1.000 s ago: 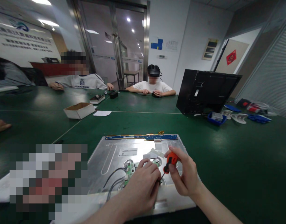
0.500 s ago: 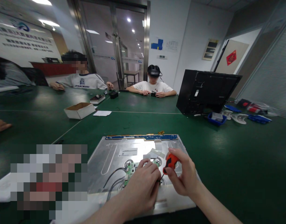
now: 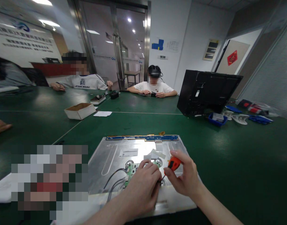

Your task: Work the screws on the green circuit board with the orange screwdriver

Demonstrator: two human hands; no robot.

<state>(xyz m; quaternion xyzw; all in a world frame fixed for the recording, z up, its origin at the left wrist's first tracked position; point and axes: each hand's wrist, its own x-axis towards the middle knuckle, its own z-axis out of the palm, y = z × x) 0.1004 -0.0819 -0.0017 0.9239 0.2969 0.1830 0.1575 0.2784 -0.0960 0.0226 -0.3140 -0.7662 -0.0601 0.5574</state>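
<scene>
In the head view my right hand point(image 3: 184, 175) grips the orange and black handle of a screwdriver point(image 3: 174, 163). Its thin shaft slants down to the left and its tip is hidden by my other hand. My left hand point(image 3: 144, 184) bends over a green circuit board point(image 3: 131, 170), fingers curled down beside the shaft; what they pinch is hidden. Under both hands lies a flat metal display panel point(image 3: 110, 156) with a blue strip board point(image 3: 138, 137) along its far edge. Black cables point(image 3: 112, 178) run out from the left side of the green board.
A black monitor point(image 3: 207, 92) stands at the right, with a small blue tray point(image 3: 217, 120) before it. Left of centre are an open white box point(image 3: 80, 112) and a paper sheet point(image 3: 102, 113). Several people sit around the green table point(image 3: 239, 162). A blurred patch covers the lower left.
My right hand has turned the screwdriver handle a little and its fingers have shifted; the handle leans slightly further right. My left hand stays in place.
</scene>
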